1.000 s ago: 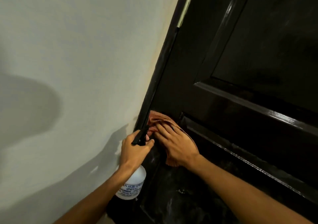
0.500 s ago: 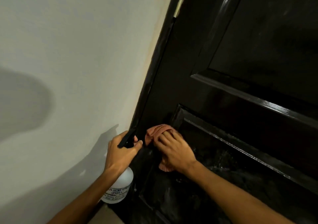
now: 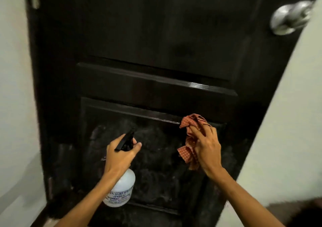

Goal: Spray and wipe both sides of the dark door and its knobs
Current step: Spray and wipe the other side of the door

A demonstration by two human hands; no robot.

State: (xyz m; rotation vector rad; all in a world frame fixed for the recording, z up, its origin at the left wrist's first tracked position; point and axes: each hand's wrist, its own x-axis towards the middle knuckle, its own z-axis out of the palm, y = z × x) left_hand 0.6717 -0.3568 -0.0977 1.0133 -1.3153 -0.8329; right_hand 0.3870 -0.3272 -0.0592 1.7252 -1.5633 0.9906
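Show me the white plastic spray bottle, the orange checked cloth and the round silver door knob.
White plastic spray bottle (image 3: 122, 186): head view, on the white body.
Orange checked cloth (image 3: 185, 154): head view, on the lower hanging corner.
Round silver door knob (image 3: 287, 19): head view, on the blurred metal face.

Dark door (image 3: 139, 35), left hand (image 3: 120, 155) gripping spray bottle (image 3: 122, 190), right hand (image 3: 207, 148) clutching checked cloth (image 3: 189, 150), silver knob (image 3: 287, 19)

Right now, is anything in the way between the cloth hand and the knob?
Nothing visible. The right hand grips the cloth by the lower panel of the door; the knob is up to its right, only bare door between.
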